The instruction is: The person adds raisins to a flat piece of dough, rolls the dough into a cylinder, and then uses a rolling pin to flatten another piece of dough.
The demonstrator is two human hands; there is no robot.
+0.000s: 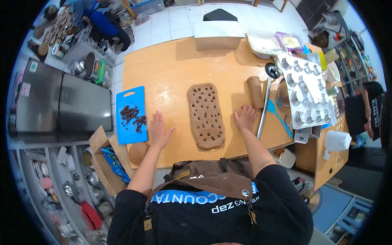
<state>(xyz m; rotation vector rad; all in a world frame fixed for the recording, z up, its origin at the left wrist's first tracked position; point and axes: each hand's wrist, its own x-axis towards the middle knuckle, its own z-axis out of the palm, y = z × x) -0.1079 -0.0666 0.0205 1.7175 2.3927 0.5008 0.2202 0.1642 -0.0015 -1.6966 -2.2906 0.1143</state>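
A long slab of brown dough point(206, 116) dotted with dark chunks lies at the centre of the wooden table point(155, 65). My left hand point(159, 128) rests open with fingers spread, beside a blue board point(124, 98) holding scattered dark chunks. Below that board sits a rounded brown lump point(139, 154). My right hand point(245, 119) is open, fingers slightly bent and apart, right of the slab. Just above it is a brown cylinder point(255, 92), with a long steel utensil point(261, 116) and a turquoise spatula point(277, 114) to its right.
Right side holds a muffin tray point(298, 75), tubs point(263, 41) and a white jug point(337, 141). A cardboard box point(218, 41) is at the far edge, another point(104, 163) at lower left. Fridges point(81, 106) stand left. Other people appear upper left point(102, 22) and right point(369, 110).
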